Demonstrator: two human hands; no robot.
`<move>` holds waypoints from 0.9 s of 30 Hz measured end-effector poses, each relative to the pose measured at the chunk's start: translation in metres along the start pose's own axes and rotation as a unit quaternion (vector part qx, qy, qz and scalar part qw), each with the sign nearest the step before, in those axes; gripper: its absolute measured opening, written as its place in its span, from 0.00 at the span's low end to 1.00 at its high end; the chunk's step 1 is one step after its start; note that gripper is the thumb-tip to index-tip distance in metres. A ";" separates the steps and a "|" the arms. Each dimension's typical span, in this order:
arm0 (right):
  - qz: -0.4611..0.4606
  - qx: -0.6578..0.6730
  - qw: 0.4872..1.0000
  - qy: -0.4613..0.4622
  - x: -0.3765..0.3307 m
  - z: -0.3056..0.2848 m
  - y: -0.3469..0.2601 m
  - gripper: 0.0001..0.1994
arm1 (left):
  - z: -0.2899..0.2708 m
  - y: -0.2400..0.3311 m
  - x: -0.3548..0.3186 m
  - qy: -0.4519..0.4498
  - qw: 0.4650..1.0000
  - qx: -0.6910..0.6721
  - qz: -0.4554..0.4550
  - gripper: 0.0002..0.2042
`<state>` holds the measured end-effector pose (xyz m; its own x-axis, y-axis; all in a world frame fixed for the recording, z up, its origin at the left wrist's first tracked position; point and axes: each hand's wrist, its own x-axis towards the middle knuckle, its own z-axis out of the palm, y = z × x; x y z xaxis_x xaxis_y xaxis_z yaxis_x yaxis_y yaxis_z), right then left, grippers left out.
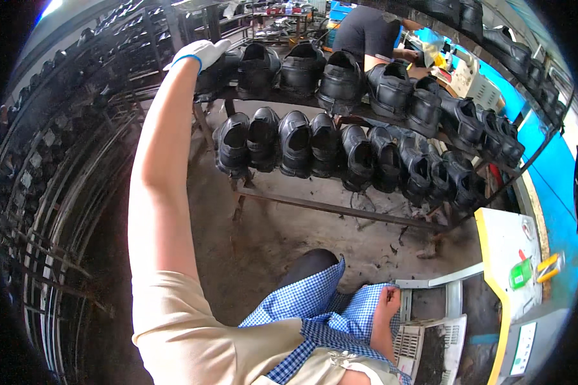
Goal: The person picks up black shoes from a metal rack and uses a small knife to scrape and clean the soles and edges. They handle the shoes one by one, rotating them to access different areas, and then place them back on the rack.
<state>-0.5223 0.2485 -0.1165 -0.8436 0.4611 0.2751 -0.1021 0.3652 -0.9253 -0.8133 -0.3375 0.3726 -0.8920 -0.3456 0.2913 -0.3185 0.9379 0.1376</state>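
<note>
My left hand (202, 54), in a white glove with a blue cuff edge, reaches out to the far left end of the upper rack shelf. It is closed on a black shoe (217, 74), though the hand hides part of the grip. Right of it on the same shelf stand more black shoes (300, 69), heels toward me. My bare right hand (385, 307) rests low by my lap, against the blue-and-white checked apron (359, 311). Its fingers are curled in, and nothing shows in them.
A lower shelf row holds several black shoes (295, 142). Dark metal racks (51, 167) of shoes line the left. At right stand a white machine panel with yellow edge (491, 256) and a slatted plastic crate (456, 346). Behind the rack, a person in dark clothing (366, 32) bends at work.
</note>
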 end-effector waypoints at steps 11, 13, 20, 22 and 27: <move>-0.011 -0.064 0.998 -0.004 -0.004 0.007 -0.029 0.07 | 0.080 0.048 0.097 -0.142 0.978 -0.002 -0.154 0.28; -0.017 -0.074 0.997 -0.012 -0.006 0.010 -0.021 0.07 | 0.082 0.027 0.089 -0.104 0.993 -0.037 -0.042 0.25; 0.022 -0.005 0.999 -0.038 -0.006 0.010 -0.018 0.06 | 0.070 -0.040 0.019 -0.007 0.977 -0.209 0.029 0.24; 0.042 0.043 0.997 -0.057 -0.005 0.008 -0.027 0.05 | 0.091 -0.061 -0.005 0.095 0.982 -0.125 0.106 0.19; 0.076 0.120 0.987 -0.081 0.013 0.001 -0.023 0.06 | 0.103 -0.016 -0.172 0.217 0.970 -0.097 0.049 0.14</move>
<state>-0.5319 0.2450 -0.0914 -0.9301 0.3529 0.1016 -0.0742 0.0904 -0.9931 -0.6879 -0.2904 0.2228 -0.6826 -0.2753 0.6769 -0.1356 0.9579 0.2529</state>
